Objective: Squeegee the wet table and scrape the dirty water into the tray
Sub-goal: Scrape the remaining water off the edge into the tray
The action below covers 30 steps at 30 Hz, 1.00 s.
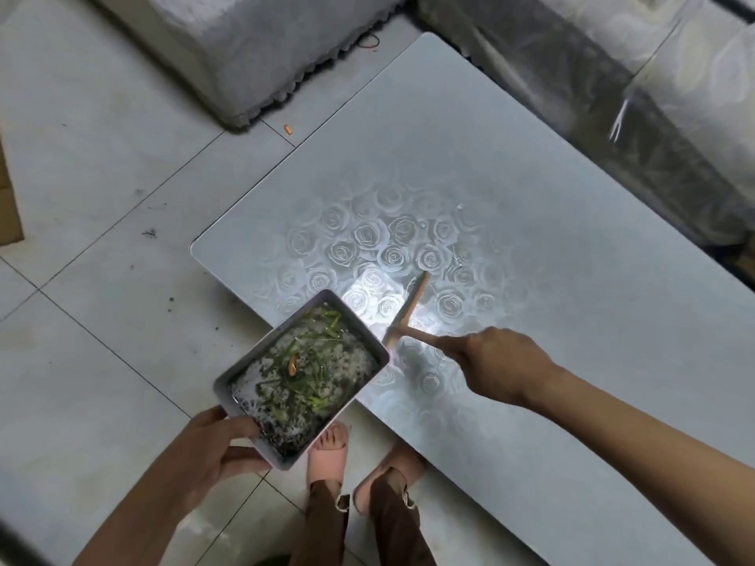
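The left grip clasps the near corner of a white rectangular tray, thumb laid over the rim and fingers curled underneath. It holds the tray in the air at the near left edge of the surface, so that the tray's far corner overlaps that edge. The tray holds murky water with green scraps, dark specks and a small orange bit floating near its middle. The right grip is wrapped round the short handle of a T-shaped, wood-coloured squeegee, with the forefinger stretched along the handle toward the blade. The blade lies on the glossy top, just beside the tray's far right wall, one end close to the rim and the other pointing out across the rose pattern printed on the pale grey surface. Bright glare sits on the wet sheen round the blade, and a few droplets show farther out. Below the tray, two feet in pale slippers stand on the tiled floor under brown trouser legs. Dark crumbs and one orange scrap lie on the tiles, and a grey sofa stands beyond the far left corner of the surface.
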Motion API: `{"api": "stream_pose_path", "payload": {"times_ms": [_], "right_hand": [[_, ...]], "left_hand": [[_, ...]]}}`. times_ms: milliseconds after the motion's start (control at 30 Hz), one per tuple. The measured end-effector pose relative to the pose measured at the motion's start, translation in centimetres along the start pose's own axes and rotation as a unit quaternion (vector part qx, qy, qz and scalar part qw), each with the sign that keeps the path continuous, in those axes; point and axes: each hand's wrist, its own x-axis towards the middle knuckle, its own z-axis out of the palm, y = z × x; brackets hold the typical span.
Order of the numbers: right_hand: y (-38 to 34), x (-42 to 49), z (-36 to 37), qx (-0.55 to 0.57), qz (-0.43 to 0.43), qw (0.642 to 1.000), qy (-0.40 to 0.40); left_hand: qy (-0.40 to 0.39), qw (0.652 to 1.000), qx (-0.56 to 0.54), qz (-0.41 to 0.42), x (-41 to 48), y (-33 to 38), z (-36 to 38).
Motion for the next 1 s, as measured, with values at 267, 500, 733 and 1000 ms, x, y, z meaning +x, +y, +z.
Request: {"api": "stream_pose_path", "payload": {"times_ms": [267,500,733,1000], "right_hand": [[5.6,-6.8,1.1,0.049,0.069,0.993,-0.086],[2.1,3.8,-4.8,0.046,-0.035,0.998,0.022],[4.9,1.4,0.1,0.093,0.003,0.995,-0.019],[8.3,-1.1,-2.6,0.1,0.06,0.993,-0.019]], "left_hand": [[-0.005,1.0,0.007,0.002,-0.6,0.5,0.7],[-0.011,1.0,0.027,-0.001,-0.4,1.4,2.4],[-0.001,0.999,0.032,0.0,0.1,2.2,3.8],[-0.001,0.999,0.046,-0.017,-1.2,3.8,6.2]]}}
